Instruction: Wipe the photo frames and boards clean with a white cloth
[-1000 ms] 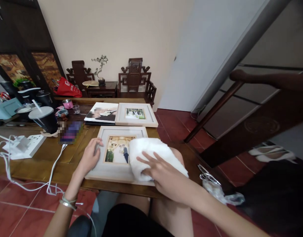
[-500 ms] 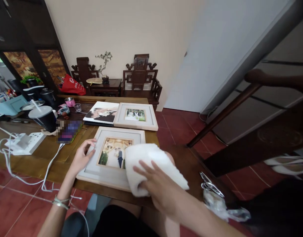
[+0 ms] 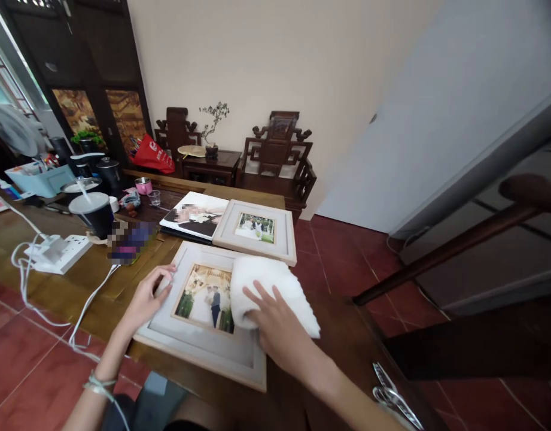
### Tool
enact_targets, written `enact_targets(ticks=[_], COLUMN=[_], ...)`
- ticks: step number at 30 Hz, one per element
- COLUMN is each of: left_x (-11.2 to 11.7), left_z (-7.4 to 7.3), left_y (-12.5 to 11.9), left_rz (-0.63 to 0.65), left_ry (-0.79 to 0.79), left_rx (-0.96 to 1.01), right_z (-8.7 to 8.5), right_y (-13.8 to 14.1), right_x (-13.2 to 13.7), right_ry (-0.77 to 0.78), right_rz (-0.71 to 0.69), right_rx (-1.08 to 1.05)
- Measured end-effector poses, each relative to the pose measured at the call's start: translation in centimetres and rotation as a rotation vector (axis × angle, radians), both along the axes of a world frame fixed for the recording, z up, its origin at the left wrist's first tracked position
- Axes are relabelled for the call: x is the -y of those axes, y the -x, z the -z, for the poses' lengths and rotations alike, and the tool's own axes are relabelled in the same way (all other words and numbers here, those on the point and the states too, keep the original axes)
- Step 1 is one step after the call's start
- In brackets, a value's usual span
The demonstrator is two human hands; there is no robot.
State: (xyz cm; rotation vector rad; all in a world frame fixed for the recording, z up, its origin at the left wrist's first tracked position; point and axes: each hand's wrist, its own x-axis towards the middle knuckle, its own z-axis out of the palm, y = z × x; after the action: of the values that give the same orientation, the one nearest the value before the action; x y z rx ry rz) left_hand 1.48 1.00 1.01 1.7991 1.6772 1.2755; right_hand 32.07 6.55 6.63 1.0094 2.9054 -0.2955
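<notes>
A light wood picture frame (image 3: 198, 349) with a wedding photo lies flat at the table's front edge. My left hand (image 3: 146, 297) grips its left side, fingers bent over the border and thumb apart from them. Over the frame's right part and past its right edge is a folded white cloth (image 3: 277, 272). My right hand (image 3: 277, 326) presses on this cloth with spread fingers, the thumb tucked under a fold. The cloth hides the frame's upper right corner and touches the photo's right side.
Behind lie a second picture frame (image 3: 279, 246) and a photo album (image 3: 197, 216). To the left are a phone (image 3: 136, 239), a lidded cup (image 3: 96, 215) and a white power strip (image 3: 62, 254) with loose cables. Scissors (image 3: 394, 398) lie at the lower right.
My right hand and the cloth have moved up along the frame's right side, uncovering its lower right corner. The left hand keeps its place on the frame. The camera view has turned left.
</notes>
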Motion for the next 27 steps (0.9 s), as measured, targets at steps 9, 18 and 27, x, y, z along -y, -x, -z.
enact_targets(ticks=[9, 18, 27], left_x=[-0.4, -0.7, -1.1], left_z=[-0.3, 0.8, 0.9], left_y=[-0.3, 0.2, 0.6], left_rz=[0.017, 0.034, 0.054], left_ry=[0.093, 0.118, 0.090], left_rx=[-0.237, -0.237, -0.263], right_z=[3.4, 1.9, 2.8], right_y=[-1.3, 0.5, 0.0], right_x=[3.0, 0.9, 5.8], right_ry=[0.138, -0.032, 0.082], right_rz=[-0.090, 0.173, 0.118], right_rx=[-0.092, -0.200, -0.194])
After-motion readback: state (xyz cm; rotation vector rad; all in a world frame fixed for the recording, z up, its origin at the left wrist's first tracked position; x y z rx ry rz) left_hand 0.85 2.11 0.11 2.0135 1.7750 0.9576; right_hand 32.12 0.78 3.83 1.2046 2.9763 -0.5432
